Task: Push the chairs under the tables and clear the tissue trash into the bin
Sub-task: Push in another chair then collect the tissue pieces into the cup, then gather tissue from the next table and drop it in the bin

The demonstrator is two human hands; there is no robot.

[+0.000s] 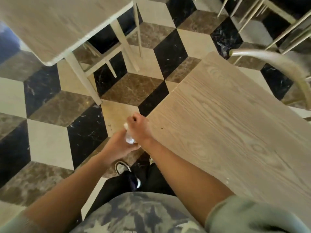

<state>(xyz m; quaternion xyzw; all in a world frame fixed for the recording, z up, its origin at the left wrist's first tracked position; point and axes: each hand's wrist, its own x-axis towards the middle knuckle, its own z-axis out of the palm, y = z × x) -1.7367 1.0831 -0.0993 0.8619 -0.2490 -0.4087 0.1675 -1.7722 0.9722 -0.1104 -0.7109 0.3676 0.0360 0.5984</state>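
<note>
Hands (129,133) clasp tissue (129,139), mostly hidden.

Cube-patterned marble floor (50,101) in 3 tones under pale wood furniture.

- Bright, even, soft light; weak shadows.
- Strong wide-angle bending at edges.
- Motion blur on curved metal chair back (277,63), upper right.
- Overall slightly soft.
</note>
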